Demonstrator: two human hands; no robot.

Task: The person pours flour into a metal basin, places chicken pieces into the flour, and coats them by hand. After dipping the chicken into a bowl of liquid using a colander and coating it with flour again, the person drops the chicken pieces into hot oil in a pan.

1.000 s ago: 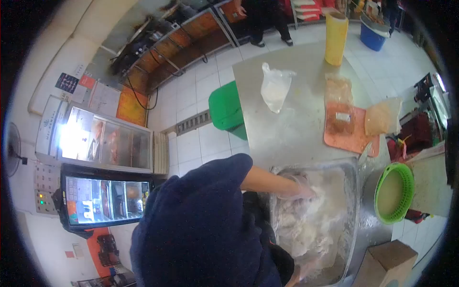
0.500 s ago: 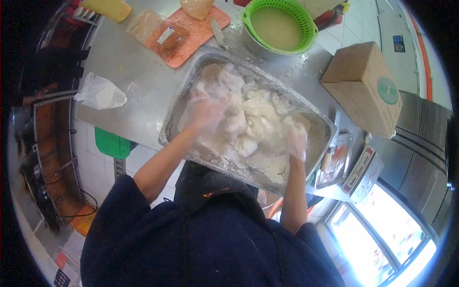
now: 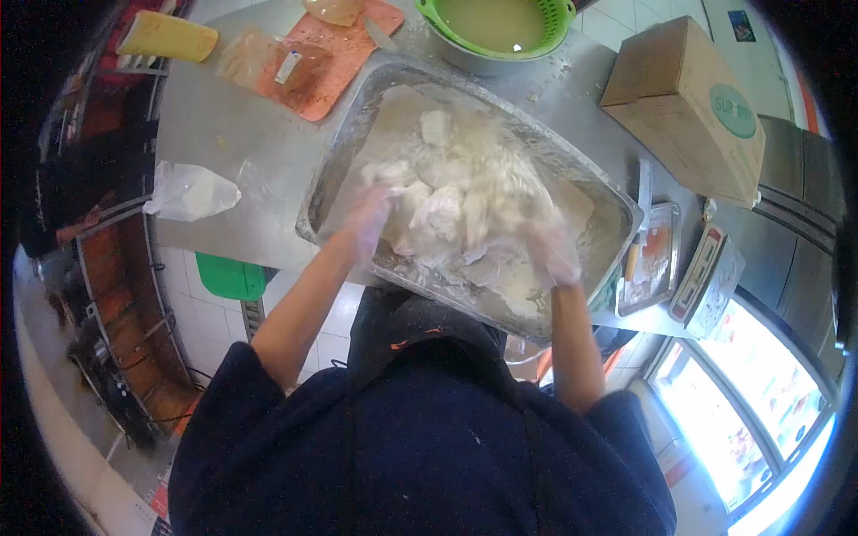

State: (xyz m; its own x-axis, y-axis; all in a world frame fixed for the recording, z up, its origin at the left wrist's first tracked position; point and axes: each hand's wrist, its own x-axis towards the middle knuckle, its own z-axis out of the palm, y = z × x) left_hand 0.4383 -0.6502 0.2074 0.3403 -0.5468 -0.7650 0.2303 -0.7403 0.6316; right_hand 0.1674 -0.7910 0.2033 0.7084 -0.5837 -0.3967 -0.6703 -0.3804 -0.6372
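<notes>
A deep metal tray [image 3: 326, 192] sits in front of me, holding white flour [image 3: 523, 290] and several flour-coated pieces [image 3: 438, 214] that look like raw chicken. Both my hands wear clear plastic gloves. My left hand [image 3: 365, 219] is at the tray's left side, by the coated pieces, its fingers smeared by motion. On the right side of the heap, my right hand [image 3: 552, 248] is low in the tray among flour and pieces. Motion blur and flour hide its fingers, so I cannot tell whether either hand grips a piece.
A green colander [image 3: 433, 20] in a bowl of cloudy liquid stands behind the tray. An orange cutting board [image 3: 344, 67] holds bags and a knife [image 3: 380, 36]. A cardboard box [image 3: 688, 98], small tray [image 3: 648, 290] and scale [image 3: 702, 277] are right; a plastic bag [image 3: 192, 192] lies left.
My left hand has drawn back toward me and toward the tray's left side. The coated pieces have shifted and are blurred by movement. The whole view has tilted slightly.
</notes>
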